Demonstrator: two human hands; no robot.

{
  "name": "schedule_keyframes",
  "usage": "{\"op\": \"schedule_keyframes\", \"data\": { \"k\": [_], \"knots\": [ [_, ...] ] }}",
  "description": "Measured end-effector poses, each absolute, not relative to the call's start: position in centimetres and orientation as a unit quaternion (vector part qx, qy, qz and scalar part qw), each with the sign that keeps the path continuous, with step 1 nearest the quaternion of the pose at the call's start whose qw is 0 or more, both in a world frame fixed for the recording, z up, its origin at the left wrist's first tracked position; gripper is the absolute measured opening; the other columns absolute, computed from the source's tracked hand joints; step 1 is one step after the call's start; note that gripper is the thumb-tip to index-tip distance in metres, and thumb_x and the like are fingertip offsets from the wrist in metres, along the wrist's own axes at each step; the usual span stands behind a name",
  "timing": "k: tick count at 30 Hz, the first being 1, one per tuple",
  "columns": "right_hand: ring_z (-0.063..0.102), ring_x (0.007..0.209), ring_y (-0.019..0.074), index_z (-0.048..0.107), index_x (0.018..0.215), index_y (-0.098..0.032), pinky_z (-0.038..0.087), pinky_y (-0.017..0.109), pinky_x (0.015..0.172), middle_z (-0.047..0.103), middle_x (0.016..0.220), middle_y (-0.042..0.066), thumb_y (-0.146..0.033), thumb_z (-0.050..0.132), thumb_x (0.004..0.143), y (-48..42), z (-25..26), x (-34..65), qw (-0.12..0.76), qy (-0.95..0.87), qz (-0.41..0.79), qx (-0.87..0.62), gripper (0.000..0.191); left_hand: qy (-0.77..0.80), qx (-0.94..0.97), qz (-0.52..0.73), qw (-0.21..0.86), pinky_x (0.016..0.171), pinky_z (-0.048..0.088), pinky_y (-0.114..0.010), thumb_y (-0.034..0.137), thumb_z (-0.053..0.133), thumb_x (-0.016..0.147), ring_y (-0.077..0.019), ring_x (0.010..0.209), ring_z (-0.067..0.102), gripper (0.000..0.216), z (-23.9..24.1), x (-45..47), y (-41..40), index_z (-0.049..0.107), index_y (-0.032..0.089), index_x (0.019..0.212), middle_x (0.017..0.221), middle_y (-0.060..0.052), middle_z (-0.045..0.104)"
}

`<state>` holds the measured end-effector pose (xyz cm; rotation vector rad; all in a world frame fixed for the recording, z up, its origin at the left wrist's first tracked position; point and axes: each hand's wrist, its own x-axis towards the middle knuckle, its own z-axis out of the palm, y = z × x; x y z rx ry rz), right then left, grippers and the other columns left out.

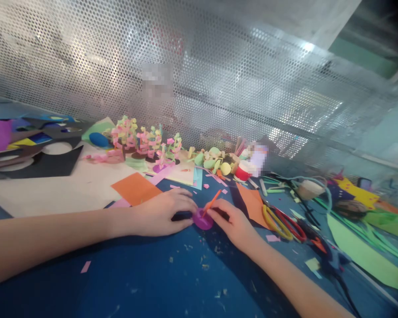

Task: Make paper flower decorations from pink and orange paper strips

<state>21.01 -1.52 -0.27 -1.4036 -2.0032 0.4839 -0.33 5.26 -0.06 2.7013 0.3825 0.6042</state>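
Note:
A small purple paper disc [202,219] lies on the blue table [159,274]. My left hand [164,212] rests beside it on the left, fingers curled and pressing on the disc's edge. My right hand [234,223] is closed in a pinch on a thin orange stick [212,202], whose lower end touches the disc. Both forearms reach in from the bottom edge of the view.
Orange paper sheets [135,187] lie behind the hands. Scissors with yellow and red handles [281,223] sit to the right, near a glue gun [325,256] and green paper [361,251]. Paper craft trees [142,141] stand at the back before a perforated metal screen [219,79].

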Motion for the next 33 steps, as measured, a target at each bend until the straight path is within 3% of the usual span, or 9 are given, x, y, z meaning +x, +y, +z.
{"op": "schedule_keyframes", "data": {
  "k": [24,33],
  "knots": [
    [0.056,0.081,0.0174,0.059,0.088,-0.023,0.044,0.031,0.074,0.061,0.087,0.003,-0.036,0.044,0.087,-1.59,-0.15,20.99,0.313,-0.755,0.203,-0.539,0.02,0.122,0.946,0.235,0.185,0.098,0.035,-0.038,0.023,0.051,0.082,-0.0208,0.113,0.046,0.028,0.0,-0.34,5.07,0.059,0.024,0.108,0.108,-0.002,0.063],
    [0.056,0.073,0.0145,0.056,0.095,-0.021,0.046,0.027,0.068,0.06,0.082,0.001,-0.034,0.048,0.086,-1.84,-0.16,20.9,0.344,-0.731,0.244,-0.536,0.018,0.121,0.948,0.233,0.179,0.098,0.035,-0.036,0.023,0.05,0.082,-0.0204,0.114,0.046,0.027,-0.07,-0.29,5.08,0.059,0.022,0.107,0.107,-0.003,0.063]
  ]
}}
